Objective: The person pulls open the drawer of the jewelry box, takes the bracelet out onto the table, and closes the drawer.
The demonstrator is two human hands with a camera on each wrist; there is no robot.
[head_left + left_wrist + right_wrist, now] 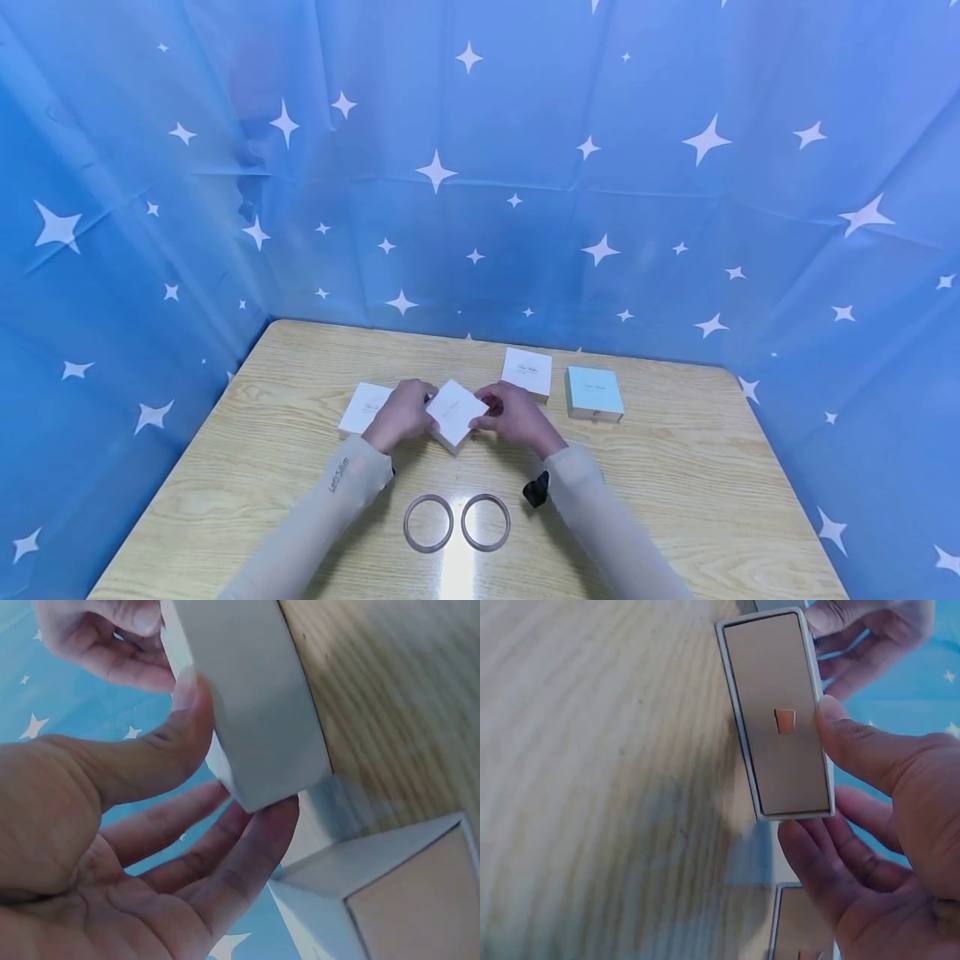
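Both hands hold one small white box [456, 413], turned cornerwise, in the middle of the head view. My left hand [405, 410] grips its left corner; in the left wrist view the thumb [169, 746] lies on one face and the fingertips touch another. On the opposite corner is my right hand [519, 414], thumb and fingers pinching the box. The right wrist view shows the box's side [769, 765], a brown drawer front with a small orange tab. Whether the box touches the table is hard to tell.
Another white box [363, 406] lies left, partly behind the left hand. A third white box [527, 369] and a light-teal box [594, 392] stand at the back right. Nearer on the wooden table [225, 500] lie two grey rings [407, 533], [507, 533] side by side. A starry blue curtain [525, 275] surrounds the table.
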